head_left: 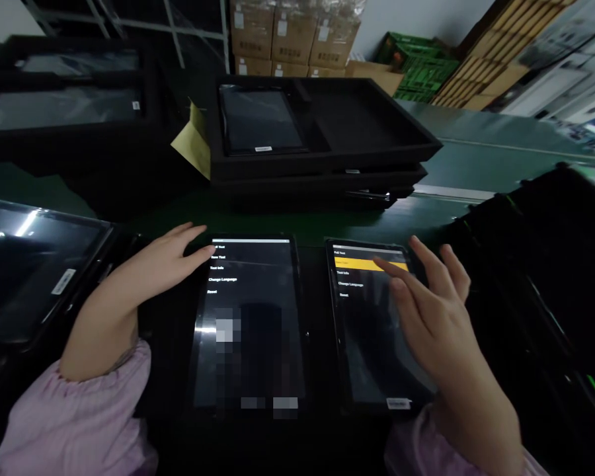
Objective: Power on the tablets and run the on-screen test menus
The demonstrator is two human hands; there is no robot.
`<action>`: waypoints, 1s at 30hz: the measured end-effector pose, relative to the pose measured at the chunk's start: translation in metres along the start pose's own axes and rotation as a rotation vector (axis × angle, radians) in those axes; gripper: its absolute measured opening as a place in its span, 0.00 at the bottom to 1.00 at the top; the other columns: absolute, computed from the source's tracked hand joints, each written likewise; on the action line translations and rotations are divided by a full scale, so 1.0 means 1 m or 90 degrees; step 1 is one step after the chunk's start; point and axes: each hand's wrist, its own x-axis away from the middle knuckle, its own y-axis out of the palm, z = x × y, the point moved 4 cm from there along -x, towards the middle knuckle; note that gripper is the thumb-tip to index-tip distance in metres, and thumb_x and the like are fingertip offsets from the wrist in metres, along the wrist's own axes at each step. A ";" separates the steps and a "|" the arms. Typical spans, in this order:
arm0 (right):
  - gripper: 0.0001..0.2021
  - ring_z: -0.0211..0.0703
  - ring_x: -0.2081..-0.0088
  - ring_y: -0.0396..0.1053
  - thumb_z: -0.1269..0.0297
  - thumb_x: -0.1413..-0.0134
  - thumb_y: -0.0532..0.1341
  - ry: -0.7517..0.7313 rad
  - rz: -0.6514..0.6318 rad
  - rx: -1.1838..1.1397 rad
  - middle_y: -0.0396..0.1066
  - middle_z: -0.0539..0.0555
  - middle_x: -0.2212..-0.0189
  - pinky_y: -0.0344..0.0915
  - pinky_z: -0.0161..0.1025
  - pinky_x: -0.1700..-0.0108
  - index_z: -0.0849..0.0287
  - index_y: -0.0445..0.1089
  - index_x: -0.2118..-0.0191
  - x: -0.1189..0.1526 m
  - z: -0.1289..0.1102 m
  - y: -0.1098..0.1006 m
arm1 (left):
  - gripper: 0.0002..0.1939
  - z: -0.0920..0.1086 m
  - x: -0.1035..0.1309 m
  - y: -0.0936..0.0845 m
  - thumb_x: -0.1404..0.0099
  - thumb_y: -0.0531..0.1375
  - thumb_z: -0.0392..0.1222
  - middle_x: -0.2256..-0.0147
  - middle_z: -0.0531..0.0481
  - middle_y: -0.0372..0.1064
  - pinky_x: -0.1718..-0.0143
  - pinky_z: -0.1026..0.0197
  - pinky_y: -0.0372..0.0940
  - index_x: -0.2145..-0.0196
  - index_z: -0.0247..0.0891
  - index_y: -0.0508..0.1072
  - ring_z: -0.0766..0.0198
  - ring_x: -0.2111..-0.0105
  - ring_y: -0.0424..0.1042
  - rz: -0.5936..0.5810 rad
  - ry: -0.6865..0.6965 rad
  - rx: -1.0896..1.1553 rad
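Two dark tablets lie side by side, each showing a text menu. At the upper left edge of the left tablet (250, 297) is my left hand (171, 261), its fingers apart and the thumb near the top menu line; it holds nothing. My right hand (431, 311) reaches over the right tablet (367, 344). Its index fingertip is on a menu row lit yellow, and the other fingers are spread with nothing in them. A white label sits at the bottom edge of the right tablet.
Behind the tablets, stacked black foam trays (377, 152) hold another tablet (260, 119). A yellow paper (194, 144) leans beside them. More screens in dark trays stand at the left (34, 264) and back left. Black trays (545, 264) fill the right side.
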 end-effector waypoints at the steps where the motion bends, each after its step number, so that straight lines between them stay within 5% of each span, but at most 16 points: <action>1: 0.24 0.67 0.27 0.39 0.53 0.27 0.46 0.002 0.003 -0.003 0.54 0.62 0.31 0.46 0.71 0.31 0.57 0.75 0.44 0.000 -0.001 -0.002 | 0.40 -0.001 -0.001 0.001 0.33 0.48 0.65 0.29 0.44 0.49 0.30 0.47 0.46 0.30 0.40 0.58 0.51 0.30 0.50 -0.001 -0.002 -0.007; 21: 0.21 0.68 0.29 0.46 0.54 0.29 0.51 -0.032 -0.075 -0.015 0.61 0.57 0.33 0.56 0.73 0.35 0.53 0.81 0.53 0.000 -0.004 -0.001 | 0.42 0.001 0.002 -0.008 0.33 0.49 0.62 0.30 0.41 0.52 0.32 0.45 0.49 0.29 0.35 0.52 0.45 0.32 0.54 -0.026 -0.025 0.014; 30: 0.24 0.67 0.31 0.53 0.50 0.29 0.48 -0.029 -0.035 -0.028 0.65 0.59 0.36 0.65 0.70 0.41 0.55 0.80 0.52 0.002 -0.004 -0.008 | 0.51 -0.010 0.008 -0.004 0.40 0.51 0.71 0.26 0.50 0.36 0.31 0.48 0.48 0.27 0.43 0.44 0.48 0.29 0.46 -0.107 -0.023 -0.044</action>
